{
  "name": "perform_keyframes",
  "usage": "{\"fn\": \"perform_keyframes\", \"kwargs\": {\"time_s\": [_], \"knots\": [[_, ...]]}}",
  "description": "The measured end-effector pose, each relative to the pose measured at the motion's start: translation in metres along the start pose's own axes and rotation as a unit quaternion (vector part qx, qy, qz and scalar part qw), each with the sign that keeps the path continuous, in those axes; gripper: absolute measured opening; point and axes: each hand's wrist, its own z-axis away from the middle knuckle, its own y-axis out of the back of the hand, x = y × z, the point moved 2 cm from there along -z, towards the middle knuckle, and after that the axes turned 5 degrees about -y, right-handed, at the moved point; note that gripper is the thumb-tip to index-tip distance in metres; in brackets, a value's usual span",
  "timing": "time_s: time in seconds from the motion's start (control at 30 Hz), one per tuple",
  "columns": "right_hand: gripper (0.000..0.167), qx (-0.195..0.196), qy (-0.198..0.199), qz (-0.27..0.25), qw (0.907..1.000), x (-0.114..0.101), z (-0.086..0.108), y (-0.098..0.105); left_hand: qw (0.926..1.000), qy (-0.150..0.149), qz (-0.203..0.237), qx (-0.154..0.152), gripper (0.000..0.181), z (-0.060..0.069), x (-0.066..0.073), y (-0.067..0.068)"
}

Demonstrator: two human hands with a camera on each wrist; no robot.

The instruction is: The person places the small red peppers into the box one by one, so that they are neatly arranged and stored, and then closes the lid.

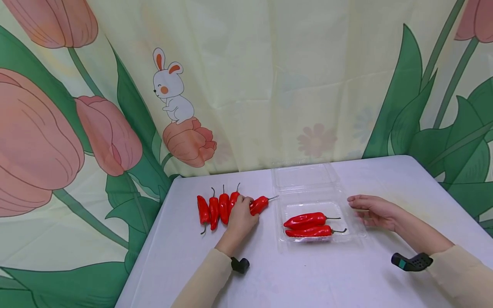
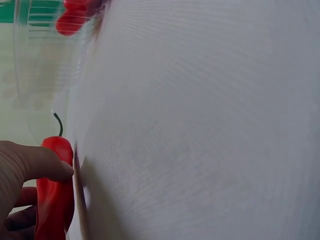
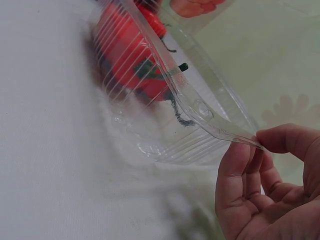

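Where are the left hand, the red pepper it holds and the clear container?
Left hand point(image 1: 242, 217): head view, on the back of the hand.
Red pepper point(image 2: 56, 204): left wrist view, on its body below the thumb.
Clear container point(image 1: 295, 208): head view, on its bare floor.

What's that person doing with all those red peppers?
A person is handling red peppers and a clear plastic box. Their left hand grips one pepper just left of the box, and their right hand pinches the rim of the clear box. Two peppers lie inside the box, and its lid is open at the back. Four more peppers lie side by side on the white table, to the left.
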Motion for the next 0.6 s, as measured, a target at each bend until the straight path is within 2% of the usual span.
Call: {"fn": "perform_keyframes", "kwargs": {"time_s": [0.27, 0.6], "knots": [[0.018, 0.002, 0.001, 0.003, 1.0, -0.0008, 0.0002, -0.0016, 0.9998, 0.015, 0.009, 0.011, 0.07, -0.0002, -0.0007, 0.0037], [0.018, 0.008, 0.002, 0.005, 1.0, 0.0012, -0.0002, -0.0005, 0.9994, 0.014, 0.011, 0.029, 0.071, -0.0004, -0.0002, 0.0068]]}}
